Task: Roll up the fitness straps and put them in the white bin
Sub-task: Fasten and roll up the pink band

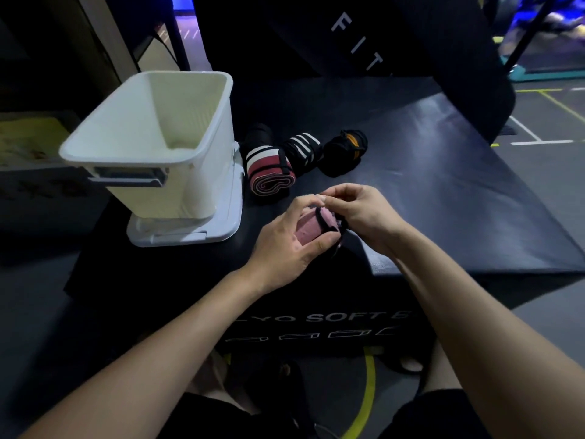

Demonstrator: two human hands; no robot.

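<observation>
My left hand (pixel 289 240) grips a rolled pink strap (pixel 311 228) with a black edge, just above the black soft box (pixel 443 198). My right hand (pixel 357 210) pinches the strap's outer end at the top of the roll. Behind the hands lie three rolled straps: a red one with black and white stripes (pixel 269 172), a black one with white stripes (pixel 302 147) and a black one with orange trim (pixel 346 152). The white bin (pixel 152 147) stands to the left on its lid, open and with nothing visible inside.
The bin's white lid (pixel 190 229) sticks out under it at the box's left edge. A dark padded panel (pixel 364 36) with white letters leans behind the box. The grey floor with a yellow line (pixel 367 391) lies below, by my legs.
</observation>
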